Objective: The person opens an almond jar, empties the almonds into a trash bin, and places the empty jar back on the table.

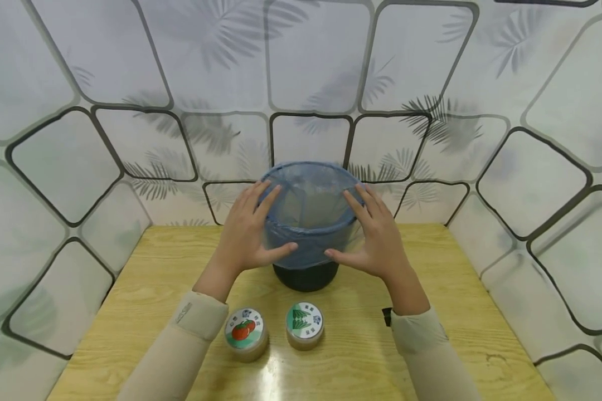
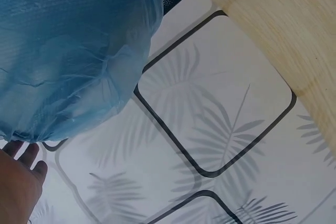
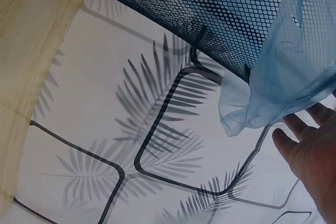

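Observation:
A black mesh trash can (image 1: 306, 278) stands upright near the back of the table, lined with a blue translucent plastic bag (image 1: 311, 248) that is folded out over its rim. My left hand (image 1: 248, 231) is at the rim's left side, fingers spread and fairly straight, the fingertips right at the bag. On the opposite side my right hand (image 1: 376, 236) has its fingers spread the same way, thumb pointing inward across the front. In the right wrist view the bag (image 3: 294, 72) hangs loosely over the mesh wall (image 3: 210, 14), close above the fingertips.
Two small round tubs stand in front of the can: one with a tomato label (image 1: 246, 332), the other with a green vegetable label (image 1: 305, 323). A small black object (image 1: 387, 316) lies by the right sleeve. Patterned sheeting (image 1: 311, 83) rises behind and beside the wooden table (image 1: 180, 250).

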Demonstrator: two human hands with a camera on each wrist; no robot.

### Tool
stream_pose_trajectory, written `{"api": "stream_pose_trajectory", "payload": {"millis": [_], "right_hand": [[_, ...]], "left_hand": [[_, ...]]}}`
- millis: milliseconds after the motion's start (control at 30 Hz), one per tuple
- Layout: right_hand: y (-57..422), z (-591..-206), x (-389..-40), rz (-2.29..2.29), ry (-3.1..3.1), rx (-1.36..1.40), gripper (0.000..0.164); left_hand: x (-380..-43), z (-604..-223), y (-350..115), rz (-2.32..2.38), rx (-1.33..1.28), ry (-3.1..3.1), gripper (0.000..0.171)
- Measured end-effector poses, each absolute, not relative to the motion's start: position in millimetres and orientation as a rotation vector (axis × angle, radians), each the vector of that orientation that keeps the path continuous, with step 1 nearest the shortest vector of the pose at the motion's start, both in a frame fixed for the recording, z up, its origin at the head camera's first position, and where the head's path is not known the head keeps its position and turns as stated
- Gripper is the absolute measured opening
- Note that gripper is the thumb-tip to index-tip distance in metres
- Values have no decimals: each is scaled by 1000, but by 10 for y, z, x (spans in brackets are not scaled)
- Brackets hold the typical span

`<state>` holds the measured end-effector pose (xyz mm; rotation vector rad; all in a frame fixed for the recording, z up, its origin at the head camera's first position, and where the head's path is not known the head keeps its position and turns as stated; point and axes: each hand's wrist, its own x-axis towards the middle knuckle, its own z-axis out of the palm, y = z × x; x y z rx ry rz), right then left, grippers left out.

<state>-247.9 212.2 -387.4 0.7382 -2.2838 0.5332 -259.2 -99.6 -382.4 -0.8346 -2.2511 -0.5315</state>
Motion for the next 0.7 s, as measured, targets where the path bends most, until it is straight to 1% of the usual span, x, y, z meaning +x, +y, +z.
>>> {"api": "stream_pose_trajectory", "payload": {"millis": [300, 700], "right_hand": [[2202, -3928, -2350, 568, -2281, 758, 120], [2302, -4015, -2261, 644, -2274, 757, 113]], "left_hand": [[-2428, -3952, -1087, -617, -827, -2234, 112], [-2258, -3978, -1111, -645, -840, -2232, 110]]}}
